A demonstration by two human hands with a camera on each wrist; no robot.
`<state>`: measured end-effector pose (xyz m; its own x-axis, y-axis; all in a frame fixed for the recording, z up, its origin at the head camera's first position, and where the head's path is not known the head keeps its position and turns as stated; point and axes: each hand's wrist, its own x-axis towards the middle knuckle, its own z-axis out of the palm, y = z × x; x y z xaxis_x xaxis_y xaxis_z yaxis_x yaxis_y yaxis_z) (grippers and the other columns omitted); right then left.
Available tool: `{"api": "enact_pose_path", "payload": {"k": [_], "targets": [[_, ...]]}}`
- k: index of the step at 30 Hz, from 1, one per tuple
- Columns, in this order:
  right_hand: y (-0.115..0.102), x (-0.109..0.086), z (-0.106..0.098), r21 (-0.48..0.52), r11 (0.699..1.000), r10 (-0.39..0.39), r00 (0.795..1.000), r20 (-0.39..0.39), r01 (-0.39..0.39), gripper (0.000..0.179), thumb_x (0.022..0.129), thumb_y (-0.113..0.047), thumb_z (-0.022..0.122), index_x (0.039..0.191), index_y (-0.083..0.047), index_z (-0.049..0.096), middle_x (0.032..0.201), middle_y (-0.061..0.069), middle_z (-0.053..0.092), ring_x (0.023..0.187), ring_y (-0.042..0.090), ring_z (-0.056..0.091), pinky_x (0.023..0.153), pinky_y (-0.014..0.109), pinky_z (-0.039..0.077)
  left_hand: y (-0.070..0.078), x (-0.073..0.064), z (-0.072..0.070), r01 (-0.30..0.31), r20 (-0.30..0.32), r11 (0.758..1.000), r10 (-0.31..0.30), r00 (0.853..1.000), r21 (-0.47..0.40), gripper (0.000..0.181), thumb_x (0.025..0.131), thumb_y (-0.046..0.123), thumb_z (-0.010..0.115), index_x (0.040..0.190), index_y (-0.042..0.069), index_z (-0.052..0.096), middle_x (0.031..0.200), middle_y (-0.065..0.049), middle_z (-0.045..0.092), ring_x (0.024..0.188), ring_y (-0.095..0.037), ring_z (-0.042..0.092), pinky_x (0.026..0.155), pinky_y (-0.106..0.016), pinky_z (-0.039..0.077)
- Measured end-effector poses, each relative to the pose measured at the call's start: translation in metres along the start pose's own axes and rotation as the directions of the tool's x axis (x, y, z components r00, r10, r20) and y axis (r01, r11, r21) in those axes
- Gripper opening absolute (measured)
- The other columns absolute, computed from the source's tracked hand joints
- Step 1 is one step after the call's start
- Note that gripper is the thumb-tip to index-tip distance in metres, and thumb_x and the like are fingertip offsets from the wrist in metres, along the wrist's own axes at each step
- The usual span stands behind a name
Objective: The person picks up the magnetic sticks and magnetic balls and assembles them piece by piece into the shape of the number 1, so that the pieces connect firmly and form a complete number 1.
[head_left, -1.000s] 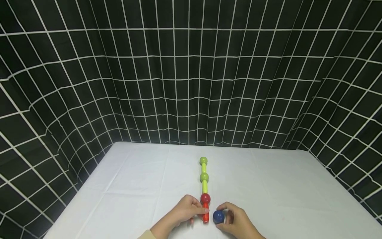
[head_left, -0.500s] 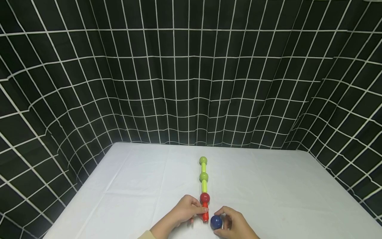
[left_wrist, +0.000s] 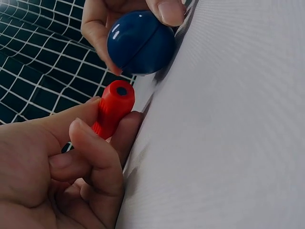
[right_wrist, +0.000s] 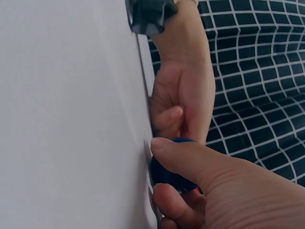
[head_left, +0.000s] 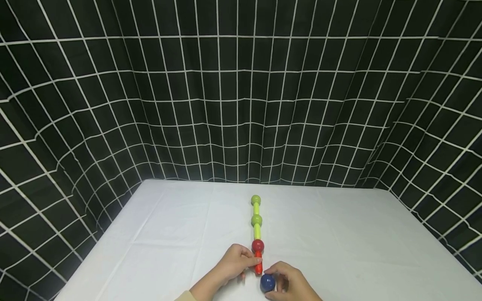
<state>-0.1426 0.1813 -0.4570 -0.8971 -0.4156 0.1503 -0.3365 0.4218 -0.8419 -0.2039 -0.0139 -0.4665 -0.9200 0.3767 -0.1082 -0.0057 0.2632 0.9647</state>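
Note:
On the white table a straight chain runs away from me: a red rod [head_left: 258,268], a red ball [head_left: 257,246], then yellow-green rods [head_left: 257,231] alternating with green balls [head_left: 256,220]. My left hand [head_left: 234,263] pinches the red rod between thumb and fingers from the left. A dark round spot marks the rod's near end [left_wrist: 122,91] in the left wrist view. With thumb and fingertips my right hand [head_left: 291,283] holds a glossy blue ball [head_left: 267,283] just short of that end; a narrow gap separates them in the left wrist view. My right hand partly covers the ball in the right wrist view.
A white cloth with faint creases covers the table [head_left: 169,234]. Behind it and at both sides hangs a dark curtain [head_left: 241,113] with a white grid. A dark device [right_wrist: 150,16] sits at my left wrist in the right wrist view.
My right hand has carried the blue ball left and toward me, from beside the red rod to near its end. The chain, pinched by my left hand, has shifted slightly away from me.

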Motion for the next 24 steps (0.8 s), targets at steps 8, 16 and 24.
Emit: {"api": "enact_pose_path", "payload": {"k": [8,16,24], "targets": [[-0.005,0.004,0.008,-0.008,1.0,0.001,1.0,0.014,-0.001,0.038,0.071,-0.015,0.078,0.105,-0.005,0.064,0.088,-0.002,0.06,0.062,-0.003,0.046,0.053,0.018,0.045,0.0,0.0,0.0,-0.008,-0.003,1.0,0.008,1.0,-0.007,0.026,0.078,0.028,0.073,0.071,0.004,0.067,0.05,0.006,0.054,0.034,0.0,0.037,0.034,-0.01,0.029],[-0.006,0.003,0.015,-0.014,0.997,-0.073,0.997,0.008,0.073,0.042,0.072,-0.022,0.078,0.105,-0.003,0.062,0.091,0.003,0.062,0.061,-0.005,0.047,0.052,0.017,0.045,0.0,0.001,0.0,-0.021,0.007,1.0,0.021,1.0,-0.017,0.026,0.078,0.028,0.073,0.072,0.003,0.068,0.051,0.004,0.056,0.033,0.0,0.037,0.034,-0.009,0.03],[-0.011,0.005,0.014,-0.007,0.997,0.071,0.997,-0.001,-0.071,0.039,0.068,-0.018,0.08,0.102,-0.008,0.063,0.096,0.003,0.065,0.055,-0.001,0.048,0.048,0.018,0.043,0.001,0.0,-0.001,-0.019,0.006,1.0,0.019,1.0,-0.023,0.026,0.079,0.027,0.072,0.072,0.002,0.068,0.055,0.001,0.061,0.033,0.001,0.037,0.033,-0.009,0.03]]}}
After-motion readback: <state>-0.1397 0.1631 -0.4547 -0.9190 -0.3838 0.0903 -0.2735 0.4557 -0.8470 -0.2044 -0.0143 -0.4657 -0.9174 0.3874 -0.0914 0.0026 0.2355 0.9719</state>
